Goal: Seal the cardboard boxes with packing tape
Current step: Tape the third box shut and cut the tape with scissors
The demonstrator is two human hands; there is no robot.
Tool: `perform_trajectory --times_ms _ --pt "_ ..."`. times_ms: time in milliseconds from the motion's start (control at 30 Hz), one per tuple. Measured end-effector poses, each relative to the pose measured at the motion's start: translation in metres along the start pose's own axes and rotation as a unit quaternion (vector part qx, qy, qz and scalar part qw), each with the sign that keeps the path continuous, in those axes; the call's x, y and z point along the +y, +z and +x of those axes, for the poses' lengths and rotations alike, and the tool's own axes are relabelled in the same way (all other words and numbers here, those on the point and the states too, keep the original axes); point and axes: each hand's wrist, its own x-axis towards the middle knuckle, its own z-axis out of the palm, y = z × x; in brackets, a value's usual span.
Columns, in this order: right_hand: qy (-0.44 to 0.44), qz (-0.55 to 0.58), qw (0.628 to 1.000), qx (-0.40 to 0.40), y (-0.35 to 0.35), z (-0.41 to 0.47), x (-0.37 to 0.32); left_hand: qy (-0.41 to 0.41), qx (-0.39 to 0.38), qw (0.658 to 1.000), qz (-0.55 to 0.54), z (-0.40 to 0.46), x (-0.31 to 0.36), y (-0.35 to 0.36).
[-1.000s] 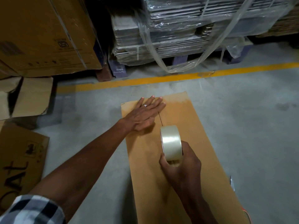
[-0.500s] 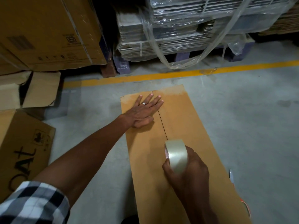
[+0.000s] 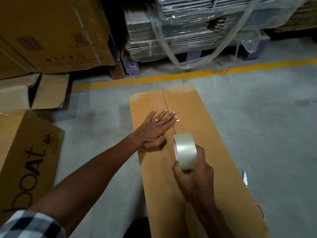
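Note:
A long brown cardboard box [image 3: 205,127] lies on the floor, its two top flaps meeting in a centre seam. A strip of clear tape shines across its far end. My left hand [image 3: 154,129] presses flat on the left flap, fingers straight and reaching over the seam. My right hand [image 3: 193,170] grips a roll of clear packing tape [image 3: 185,151], held upright on the seam just behind the left hand. Tape stretched from the roll along the seam is too faint to make out.
A printed cardboard box [image 3: 25,160] stands at the left, with torn cartons [image 3: 49,91] and a large carton [image 3: 51,31] behind it. Wrapped stacks of flat cardboard [image 3: 188,28] sit on a pallet beyond a yellow floor line [image 3: 154,78]. A small cutter [image 3: 245,177] lies at the box's right edge.
My left hand has slid back along the seam toward me. The right hand with the tape roll pulled toward me and sits close behind the left hand again.

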Motion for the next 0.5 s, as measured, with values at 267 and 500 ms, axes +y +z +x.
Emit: perform_trajectory --times_ms 267,500 --pt "0.009 -0.139 0.989 -0.047 -0.044 -0.026 -0.016 -0.013 0.004 0.998 -0.065 -0.006 0.005 -0.006" --pt "0.010 -0.142 0.990 -0.016 -0.051 -0.049 -0.004 -0.007 -0.010 0.998 -0.056 -0.015 0.030 -0.004"
